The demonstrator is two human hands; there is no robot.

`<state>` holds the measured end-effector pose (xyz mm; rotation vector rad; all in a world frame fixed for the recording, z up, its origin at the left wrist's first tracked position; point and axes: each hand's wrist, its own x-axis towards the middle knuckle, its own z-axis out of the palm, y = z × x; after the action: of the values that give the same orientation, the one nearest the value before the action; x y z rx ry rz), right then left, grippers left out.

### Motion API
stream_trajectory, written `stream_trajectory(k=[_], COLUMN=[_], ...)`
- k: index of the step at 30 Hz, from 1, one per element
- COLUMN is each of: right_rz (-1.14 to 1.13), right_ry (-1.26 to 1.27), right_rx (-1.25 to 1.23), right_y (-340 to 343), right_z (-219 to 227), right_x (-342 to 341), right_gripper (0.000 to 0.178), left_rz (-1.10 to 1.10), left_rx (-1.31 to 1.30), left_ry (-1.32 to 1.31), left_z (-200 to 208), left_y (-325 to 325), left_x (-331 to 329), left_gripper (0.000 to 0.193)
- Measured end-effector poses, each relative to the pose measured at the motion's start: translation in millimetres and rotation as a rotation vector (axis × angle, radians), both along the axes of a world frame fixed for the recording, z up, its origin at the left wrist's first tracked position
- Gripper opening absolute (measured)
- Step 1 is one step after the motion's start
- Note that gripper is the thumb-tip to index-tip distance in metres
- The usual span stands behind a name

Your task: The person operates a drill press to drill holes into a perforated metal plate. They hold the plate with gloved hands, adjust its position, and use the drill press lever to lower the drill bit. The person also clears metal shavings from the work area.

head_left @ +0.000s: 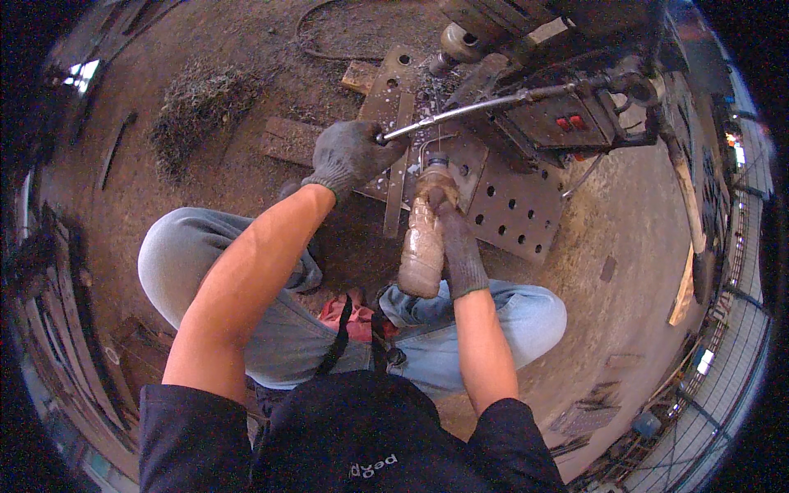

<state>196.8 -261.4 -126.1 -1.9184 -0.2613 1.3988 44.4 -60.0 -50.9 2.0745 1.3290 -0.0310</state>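
1. Black shirt cloth (353,435) lies nearest the camera, well behind both sets of fingers; denim-covered legs (288,337) spread beneath the forearms.
2. Gloved left hand (349,158): its fingers are curled around the near end of a metal lever (460,113), which runs from them, past the right fingers' far side, to the dark machine (551,107).
3. Gloved right hand (452,215): its fingers grasp a cloudy plastic bottle (421,251) around its upper part; some fingers are hidden. A thin bent tube (424,149) rises from the cap, just ahead of this grip.
4. Ahead of both hands' fingers hangs the spindle (444,62); whether it turns cannot be told. Below it, a steel plate (514,197) with round holes reaches to the right fingers' outer side.
5. My judgement of the risks: a turning spindle could snag the tube or a glove brought too close; a slick glove could slip off the lever; squeezing the bottle too hard could spill liquid over the plate. Loose shavings (201,111), beyond the left fingers, could cut a careless hand.
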Motion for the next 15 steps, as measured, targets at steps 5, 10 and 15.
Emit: stream_trajectory(k=[5, 10, 15], right_rz=[-0.131, -0.19, -0.147], right_ry=[0.064, 0.176, 0.101], right_rx=[0.184, 0.156, 0.044], right_y=[-7.0, 6.1, 6.9], right_z=[-16.7, 12.6, 10.4], right_x=[1.9, -9.3, -5.4], right_gripper=[0.065, 0.062, 0.069], left_rz=[-0.021, 0.01, -0.011], left_rx=[0.036, 0.034, 0.036], left_ry=[-0.03, -0.024, -0.044], left_z=[-3.3, -1.5, -4.7], left_y=[-0.8, -0.9, -1.5], left_x=[-0.8, -1.6, -0.3], left_gripper=[0.056, 0.056, 0.055])
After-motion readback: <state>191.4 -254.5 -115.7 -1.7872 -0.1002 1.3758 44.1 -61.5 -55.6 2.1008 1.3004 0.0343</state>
